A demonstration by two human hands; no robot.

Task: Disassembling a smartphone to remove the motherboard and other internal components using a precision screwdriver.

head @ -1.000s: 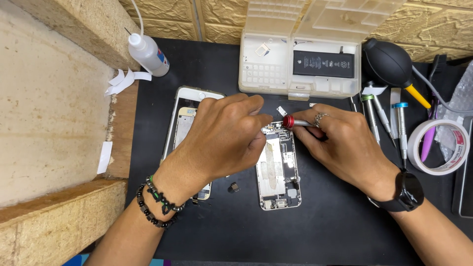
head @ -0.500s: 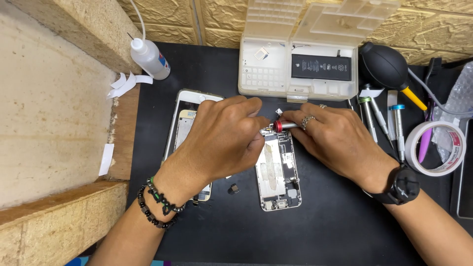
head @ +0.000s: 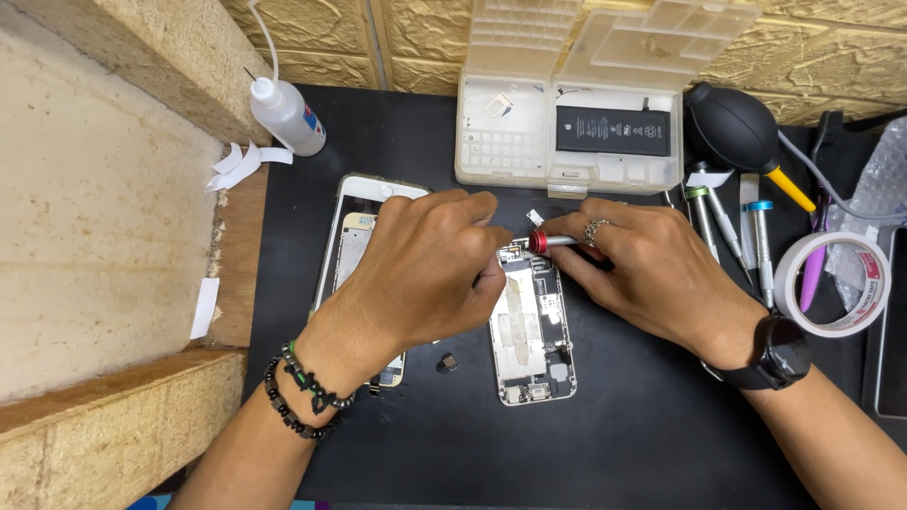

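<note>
Scanning from the left, I see a white squeeze bottle [head: 286, 116] at the back of the bench [head: 642, 444], then a detached phone screen [head: 351, 247] lying partly under my left hand [head: 420, 274], whose fingers are curled down onto the top of the opened phone body [head: 529, 326]. My right hand [head: 652, 274] is closed around a red-collared screwdriver [head: 548, 242], its tip at the phone's top edge. Farther right lie spare drivers [head: 761, 250] and a tape roll [head: 836, 283].
</note>
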